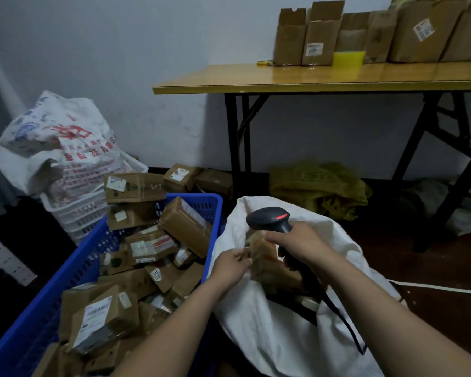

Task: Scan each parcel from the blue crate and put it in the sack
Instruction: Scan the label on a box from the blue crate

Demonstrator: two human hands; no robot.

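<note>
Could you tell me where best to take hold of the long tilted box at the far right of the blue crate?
Probably across its short width, near its raised end, coming from above. The box lies topmost in the crate, tilted, with its long sides seemingly free, so fingers and thumb can close over them.

Both my bare forearms reach forward, hands close together.
My left hand (233, 265) pinches a parcel (261, 255) at its edge; my right hand (297, 244) wraps round the scanner (271, 217), thumb pointing left.
</note>
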